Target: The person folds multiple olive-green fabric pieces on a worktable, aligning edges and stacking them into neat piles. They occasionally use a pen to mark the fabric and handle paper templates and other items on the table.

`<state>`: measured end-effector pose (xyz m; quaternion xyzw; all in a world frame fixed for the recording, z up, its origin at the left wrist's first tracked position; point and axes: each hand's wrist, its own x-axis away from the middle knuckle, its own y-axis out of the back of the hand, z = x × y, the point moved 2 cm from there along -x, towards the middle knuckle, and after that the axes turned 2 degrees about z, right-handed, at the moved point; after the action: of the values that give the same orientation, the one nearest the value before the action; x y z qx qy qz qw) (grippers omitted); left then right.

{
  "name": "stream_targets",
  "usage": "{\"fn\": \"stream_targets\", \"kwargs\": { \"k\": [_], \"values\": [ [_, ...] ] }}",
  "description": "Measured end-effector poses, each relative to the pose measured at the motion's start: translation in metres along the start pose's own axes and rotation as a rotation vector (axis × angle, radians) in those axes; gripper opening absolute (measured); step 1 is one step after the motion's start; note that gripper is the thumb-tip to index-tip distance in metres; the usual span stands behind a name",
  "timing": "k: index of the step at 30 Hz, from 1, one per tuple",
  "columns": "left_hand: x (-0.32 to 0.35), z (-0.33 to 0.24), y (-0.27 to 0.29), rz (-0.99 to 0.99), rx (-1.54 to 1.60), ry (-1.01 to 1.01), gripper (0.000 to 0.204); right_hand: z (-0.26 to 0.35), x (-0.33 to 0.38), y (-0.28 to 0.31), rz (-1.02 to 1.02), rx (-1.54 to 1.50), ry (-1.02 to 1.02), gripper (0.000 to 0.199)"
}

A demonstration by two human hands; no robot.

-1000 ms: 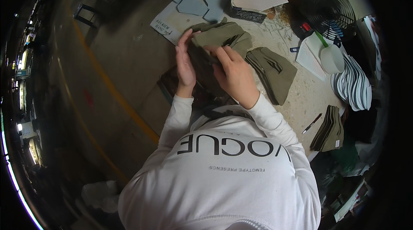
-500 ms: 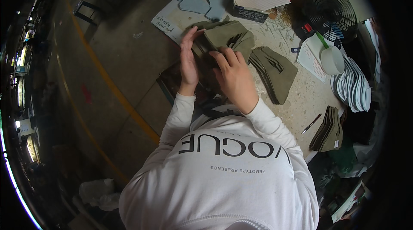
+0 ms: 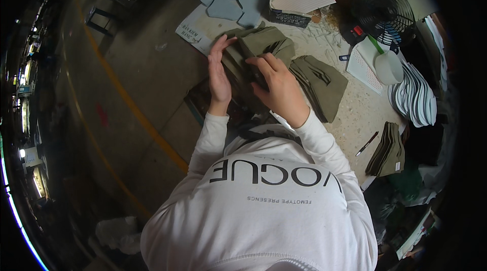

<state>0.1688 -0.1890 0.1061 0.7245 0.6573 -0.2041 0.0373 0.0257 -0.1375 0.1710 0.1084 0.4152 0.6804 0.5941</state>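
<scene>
My left hand (image 3: 219,78) stands on edge with its fingers stretched out, its palm against the left side of a bundle of olive-green fabric pieces (image 3: 236,57). Across from it, my right hand (image 3: 282,87) has bent fingers on the same bundle, with the thumb lower down and nearer me. Part of the bundle is in shadow between the hands. Behind it lies a larger olive fabric stack (image 3: 271,38). Just right of my right hand, a second olive stack (image 3: 324,86) is fanned out on the table.
Grey-blue cut pieces (image 3: 225,10) and a dark basket (image 3: 289,17) with paper lie at the back. A black fan (image 3: 383,7), white cup (image 3: 389,68), pale layered pieces (image 3: 413,96), pen (image 3: 367,143) and small olive stack (image 3: 388,152) are on the right. Floor lies left.
The whole view has shifted slightly, so the table things sit a little further left. My right hand's fingers and thumb are slightly further apart; my left hand stays flat against the bundle.
</scene>
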Motion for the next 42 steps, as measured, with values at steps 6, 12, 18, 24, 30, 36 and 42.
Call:
{"fn": "stream_targets", "kwargs": {
  "k": [6, 12, 18, 24, 30, 36, 42],
  "values": [
    [-0.001, -0.001, -0.003, 0.015, 0.049, 0.018, 0.062, 0.014, 0.001, -0.017, -0.021, 0.422, 0.004, 0.030],
    [0.001, 0.002, -0.001, -0.008, 0.001, 0.035, 0.061, 0.004, -0.004, 0.000, -0.081, 0.249, -0.020, 0.043],
    [-0.001, 0.003, 0.000, -0.049, 0.058, 0.083, 0.060, -0.050, 0.044, 0.068, -0.373, -0.084, -0.157, 0.049],
    [0.000, 0.004, -0.002, -0.069, 0.126, 0.114, 0.059, -0.161, 0.149, 0.053, -0.525, -0.421, -0.696, 0.046],
    [-0.001, 0.001, 0.000, -0.047, 0.040, 0.109, 0.059, -0.197, 0.190, 0.032, -0.630, -0.486, -0.777, 0.051],
    [-0.001, 0.003, -0.002, -0.084, 0.106, 0.129, 0.061, -0.212, 0.180, 0.018, -0.587, 0.189, -0.984, 0.069],
    [-0.001, 0.004, 0.000, -0.034, 0.045, 0.095, 0.061, -0.196, 0.148, 0.008, -0.457, 0.276, -0.934, 0.086]
  ]
}}
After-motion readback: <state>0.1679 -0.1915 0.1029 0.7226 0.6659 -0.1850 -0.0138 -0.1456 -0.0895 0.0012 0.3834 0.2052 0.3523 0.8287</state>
